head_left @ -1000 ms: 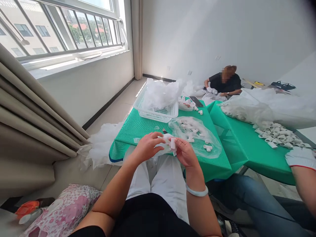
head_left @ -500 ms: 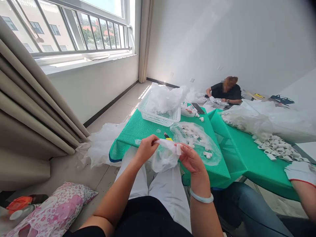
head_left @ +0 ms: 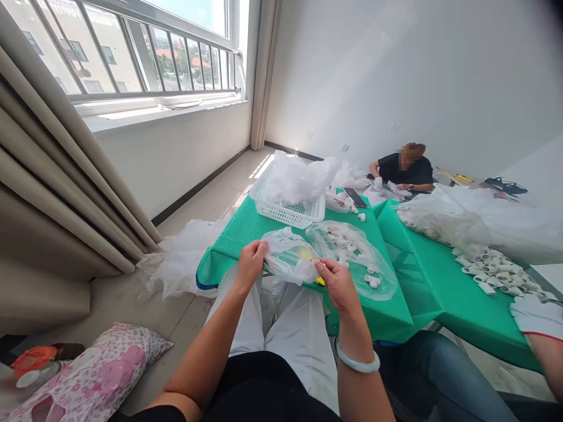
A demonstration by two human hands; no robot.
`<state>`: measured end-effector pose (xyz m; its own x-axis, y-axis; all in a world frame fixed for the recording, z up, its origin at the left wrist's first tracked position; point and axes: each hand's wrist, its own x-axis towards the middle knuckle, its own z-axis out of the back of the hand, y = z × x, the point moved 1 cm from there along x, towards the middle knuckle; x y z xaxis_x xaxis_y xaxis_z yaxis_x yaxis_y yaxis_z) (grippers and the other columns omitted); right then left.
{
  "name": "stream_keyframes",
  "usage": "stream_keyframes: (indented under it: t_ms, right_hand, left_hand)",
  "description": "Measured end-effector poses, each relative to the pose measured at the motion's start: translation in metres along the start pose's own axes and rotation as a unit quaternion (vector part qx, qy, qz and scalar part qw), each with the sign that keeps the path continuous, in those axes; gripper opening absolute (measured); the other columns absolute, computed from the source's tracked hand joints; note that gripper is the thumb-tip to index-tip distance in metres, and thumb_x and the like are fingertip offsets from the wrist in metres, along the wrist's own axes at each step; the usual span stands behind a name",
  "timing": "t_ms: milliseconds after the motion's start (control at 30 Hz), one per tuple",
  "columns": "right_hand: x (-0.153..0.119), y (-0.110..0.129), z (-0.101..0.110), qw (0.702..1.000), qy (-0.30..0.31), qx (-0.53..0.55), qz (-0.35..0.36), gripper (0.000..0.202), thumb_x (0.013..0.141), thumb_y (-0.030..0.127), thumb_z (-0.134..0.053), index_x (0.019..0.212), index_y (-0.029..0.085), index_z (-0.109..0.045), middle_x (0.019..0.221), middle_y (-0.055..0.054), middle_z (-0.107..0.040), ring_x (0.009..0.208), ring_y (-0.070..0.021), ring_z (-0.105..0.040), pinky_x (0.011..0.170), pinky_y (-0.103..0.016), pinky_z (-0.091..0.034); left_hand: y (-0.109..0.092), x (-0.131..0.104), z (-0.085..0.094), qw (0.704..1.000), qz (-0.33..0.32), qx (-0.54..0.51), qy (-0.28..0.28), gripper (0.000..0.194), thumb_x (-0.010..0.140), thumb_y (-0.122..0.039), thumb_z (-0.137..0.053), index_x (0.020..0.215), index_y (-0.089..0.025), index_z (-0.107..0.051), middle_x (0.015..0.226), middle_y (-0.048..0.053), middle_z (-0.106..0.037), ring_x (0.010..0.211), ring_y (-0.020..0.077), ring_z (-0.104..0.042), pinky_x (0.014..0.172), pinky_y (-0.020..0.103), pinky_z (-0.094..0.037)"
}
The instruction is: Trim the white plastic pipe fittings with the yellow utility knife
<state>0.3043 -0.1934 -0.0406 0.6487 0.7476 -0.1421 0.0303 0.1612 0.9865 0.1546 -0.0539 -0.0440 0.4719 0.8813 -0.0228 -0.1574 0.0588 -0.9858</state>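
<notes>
A thin clear plastic bag [head_left: 287,258] is stretched between my two hands above the near edge of the green-covered table [head_left: 229,246]. My left hand [head_left: 252,262] pinches its left side. At the other side, the fingers of my right hand [head_left: 336,281] are closed on the bag's edge. Through and below the film shows part of a yellow-handled tool [head_left: 321,281], mostly hidden. Just beyond my right hand lies a larger clear bag [head_left: 382,281] with several white pipe fittings [head_left: 372,282] in and on it.
A white plastic basket [head_left: 285,215] heaped with clear bags stands at the table's far side. On the adjoining table, white fittings [head_left: 497,272] lie piled beside a big bag [head_left: 448,220]. A co-worker's gloved hand [head_left: 534,313] is at right; another person [head_left: 407,167] sits behind.
The plastic bag, bunched up before, is now spread wider and held higher over the table edge. My left hand has shifted slightly left. The white piece by my right fingers no longer shows clearly.
</notes>
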Motion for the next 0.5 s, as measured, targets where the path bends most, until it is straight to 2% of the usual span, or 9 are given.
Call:
stream_keyframes:
  t_ms: [67,133,167,233,333,433,500]
  right_hand:
    - [0.001,0.001,0.006,0.998,-0.023,-0.05,0.033,0.046,0.061,0.059,-0.069,0.083,0.018,-0.073,0.099,-0.01,-0.069,0.094,-0.0273,-0.061,0.076,-0.037,-0.05]
    - [-0.003,0.008,0.01,0.987,-0.079,-0.109,0.091,0.044,0.063,0.058,-0.068,0.082,0.019,-0.073,0.114,-0.012,-0.063,0.105,-0.0288,-0.056,0.08,-0.037,-0.049]
    - [-0.007,0.012,0.01,0.978,-0.112,-0.125,0.12,0.042,0.066,0.057,-0.066,0.085,0.02,-0.072,0.116,-0.012,-0.061,0.106,-0.0278,-0.056,0.081,-0.037,-0.049]
    - [-0.014,0.02,0.002,0.969,-0.152,-0.102,0.167,0.042,0.076,0.054,-0.058,0.098,0.021,-0.069,0.107,-0.01,-0.064,0.096,-0.0234,-0.059,0.079,-0.036,-0.049]
    - [-0.014,0.025,-0.021,0.965,-0.12,-0.075,0.223,0.041,0.085,0.049,-0.048,0.112,0.021,-0.061,0.095,-0.008,-0.066,0.083,-0.0196,-0.062,0.078,-0.036,-0.05]
    - [-0.003,0.017,-0.038,0.939,-0.055,-0.212,0.267,0.037,0.084,0.049,-0.051,0.102,0.02,-0.066,0.101,-0.011,-0.066,0.096,-0.0249,-0.059,0.088,-0.044,-0.045]
    - [0.002,0.01,-0.038,0.916,-0.053,-0.283,0.28,0.036,0.085,0.049,-0.048,0.096,0.022,-0.068,0.107,-0.012,-0.064,0.111,-0.0283,-0.052,0.095,-0.049,-0.039]
  left_hand:
    - [0.001,0.002,0.004,1.0,0.003,0.02,-0.004,0.031,0.079,-0.043,-0.042,0.06,-0.019,-0.045,0.052,-0.004,-0.043,0.045,0.0097,-0.044,0.045,0.021,-0.036]
    - [0.001,0.002,0.004,0.998,-0.014,0.058,-0.027,0.025,0.078,-0.039,-0.044,0.065,-0.019,-0.048,0.056,-0.003,-0.047,0.046,0.0096,-0.047,0.046,0.021,-0.037]
    - [0.001,0.001,0.002,0.997,-0.021,0.068,-0.036,0.021,0.078,-0.037,-0.045,0.069,-0.019,-0.05,0.06,-0.003,-0.05,0.047,0.0096,-0.049,0.046,0.021,-0.038]
    - [0.001,0.0,-0.005,0.997,-0.024,0.066,-0.038,0.016,0.079,-0.034,-0.044,0.078,-0.019,-0.051,0.066,-0.002,-0.053,0.047,0.0096,-0.051,0.044,0.021,-0.039]
    - [0.002,-0.003,-0.014,0.998,-0.017,0.062,-0.025,0.015,0.081,-0.033,-0.043,0.082,-0.02,-0.05,0.071,-0.001,-0.055,0.046,0.0099,-0.052,0.042,0.021,-0.04]
    - [0.006,-0.005,-0.014,0.994,-0.035,0.1,-0.037,0.017,0.083,-0.033,-0.041,0.079,-0.019,-0.05,0.072,0.0,-0.057,0.052,0.0116,-0.054,0.051,0.024,-0.046]
    - [0.009,-0.004,-0.01,0.986,-0.062,0.147,-0.051,0.016,0.084,-0.031,-0.041,0.081,-0.019,-0.052,0.076,0.003,-0.06,0.065,0.0152,-0.059,0.064,0.029,-0.049]
